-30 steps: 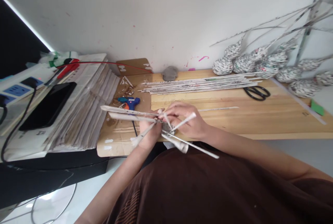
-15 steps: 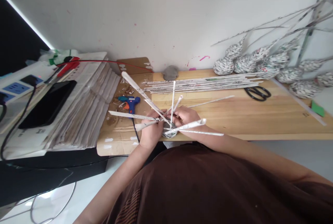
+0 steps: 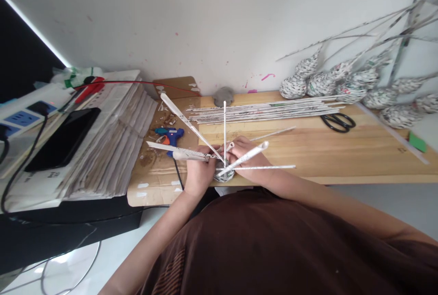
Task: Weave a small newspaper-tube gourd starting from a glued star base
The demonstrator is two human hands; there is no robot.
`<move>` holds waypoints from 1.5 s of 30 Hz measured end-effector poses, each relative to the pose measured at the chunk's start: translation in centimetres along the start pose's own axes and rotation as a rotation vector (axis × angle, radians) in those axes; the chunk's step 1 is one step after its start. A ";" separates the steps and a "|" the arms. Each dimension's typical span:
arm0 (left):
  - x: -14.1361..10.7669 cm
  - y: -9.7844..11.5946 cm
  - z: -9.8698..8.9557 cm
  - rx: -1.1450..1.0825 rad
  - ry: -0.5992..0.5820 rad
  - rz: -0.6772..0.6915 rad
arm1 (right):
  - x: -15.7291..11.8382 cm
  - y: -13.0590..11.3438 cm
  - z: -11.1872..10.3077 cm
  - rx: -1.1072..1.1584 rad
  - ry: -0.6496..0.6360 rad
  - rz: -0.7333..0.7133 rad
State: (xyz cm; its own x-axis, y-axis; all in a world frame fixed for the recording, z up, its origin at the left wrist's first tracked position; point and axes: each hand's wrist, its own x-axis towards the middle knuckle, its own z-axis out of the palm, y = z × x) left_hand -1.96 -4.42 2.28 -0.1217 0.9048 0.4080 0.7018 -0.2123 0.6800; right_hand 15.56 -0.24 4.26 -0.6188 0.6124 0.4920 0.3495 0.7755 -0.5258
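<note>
A small round woven newspaper base (image 3: 224, 176) sits at the table's front edge, with several rolled paper tubes (image 3: 251, 156) fanning up and outward from it. My left hand (image 3: 199, 172) is closed on its left side, fingers wrapped round the weave and the tubes there. On the far right side, my right hand (image 3: 247, 157) is closed too, its fingertips at the weave and partly hidden behind the tubes. One thin tube (image 3: 273, 133) sticks out to the right beyond that hand.
Paper tubes (image 3: 260, 111) lie in a bundle along the back, near black-handled scissors (image 3: 338, 122). Woven newspaper gourds (image 3: 293, 86) line the back right. Left are a blue glue gun (image 3: 174, 136) on cardboard, stacked newspapers (image 3: 126, 149), a phone (image 3: 65, 137) and a power strip (image 3: 22, 121).
The upright tube has tilted slightly left, and the thin right-hand tubes have shifted. The lower left tubes have drawn together. My right hand has moved slightly; my left stays on the weave.
</note>
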 end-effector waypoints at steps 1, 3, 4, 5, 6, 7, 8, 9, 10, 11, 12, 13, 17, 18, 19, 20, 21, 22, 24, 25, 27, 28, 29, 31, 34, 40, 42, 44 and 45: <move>0.0 0.0 0.0 -0.003 -0.001 -0.001 | 0.0 0.0 0.0 -0.005 0.002 -0.017; 0.0 -0.1 0.1 -0.017 -0.006 -0.011 | 0.2 0.1 -0.2 -0.019 0.005 -0.048; 0.0 -0.1 0.1 -0.023 -0.006 -0.015 | 0.2 0.1 -0.3 -0.025 0.003 -0.048; 0.0 -0.1 0.1 -0.023 -0.005 -0.015 | 0.2 0.2 -0.4 -0.029 -0.004 -0.038; 0.0 -0.1 0.1 -0.017 -0.005 -0.011 | 0.3 0.2 -0.4 -0.033 -0.013 -0.019; 0.0 -0.1 0.1 -0.005 -0.004 -0.004 | 0.3 0.2 -0.5 -0.038 -0.021 0.003; 0.1 -0.1 0.1 0.009 -0.005 0.004 | 0.2 0.3 -0.5 -0.044 -0.025 0.022; 0.1 -0.1 0.1 0.023 -0.008 0.009 | 0.2 0.3 -0.5 -0.048 -0.027 0.031; 0.1 -0.1 0.1 0.032 -0.016 0.011 | 0.2 0.3 -0.5 -0.047 -0.027 0.032; 0.1 -0.1 0.0 0.036 -0.024 0.012 | 0.1 0.3 -0.4 -0.042 -0.025 0.026; 0.1 0.0 0.0 0.035 -0.029 0.011 | 0.1 0.3 -0.4 -0.032 -0.023 0.019; 0.1 0.0 0.0 0.031 -0.030 0.012 | 0.0 0.3 -0.3 -0.021 -0.020 0.014; 0.0 0.2 0.0 0.022 -0.017 0.024 | -0.1 0.1 -0.2 0.026 0.006 0.086; -0.1 0.3 0.1 0.024 -0.007 0.021 | -0.1 0.0 -0.2 0.052 0.019 0.124; -0.2 0.3 0.1 0.024 0.003 0.016 | -0.1 -0.1 -0.2 0.085 0.039 0.167; -0.3 0.3 0.2 0.020 0.014 0.008 | -0.1 -0.2 -0.3 0.123 0.069 0.213; -0.4 0.3 0.3 0.011 0.027 -0.001 | -0.1 -0.3 -0.3 0.162 0.105 0.264; -0.5 0.3 0.3 -0.004 0.035 -0.010 | 0.0 -0.3 -0.4 0.200 0.144 0.315; -0.8 0.3 0.4 -0.044 0.038 -0.023 | 0.1 -0.2 -0.5 0.276 0.208 0.399; -0.9 0.4 0.4 -0.059 0.040 -0.029 | 0.2 -0.1 -0.6 0.324 0.227 0.429; -1.0 0.5 0.4 -0.077 0.045 -0.034 | 0.4 0.3 -0.7 0.443 0.243 0.470; -1.1 0.5 0.4 -0.085 0.051 -0.033 | 0.6 0.4 -0.8 0.511 0.242 0.491; -1.2 0.6 0.4 -0.092 0.060 -0.033 | 0.7 0.6 -0.9 0.578 0.240 0.515; -1.3 0.5 0.4 -0.105 0.077 -0.040 | 1.0 0.8 -1.1 0.687 0.231 0.564; -1.4 0.3 0.7 -0.135 0.073 -0.078 | 1.4 0.9 -1.4 0.749 0.218 0.629; -1.4 0.5 0.4 -0.101 0.072 0.046 | 2.3 1.5 -2.1 0.697 0.139 0.637; -1.4 0.8 0.2 -0.051 0.072 0.134 | 2.5 1.8 -2.2 0.670 0.105 0.635; -1.2 1.0 -0.1 -0.012 0.045 0.177 | 2.7 1.8 -2.2 0.625 0.087 0.575; -1.2 1.2 -0.1 -0.002 0.033 0.177 | 2.7 1.6 -2.1 0.596 0.086 0.527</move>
State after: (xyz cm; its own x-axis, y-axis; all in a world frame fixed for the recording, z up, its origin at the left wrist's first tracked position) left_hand -1.11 -5.79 2.67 -0.0193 0.8404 0.5416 0.7126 -0.3683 0.5971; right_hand 15.96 2.99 6.22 -0.4118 0.9040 0.1148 0.1306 0.1832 -0.9744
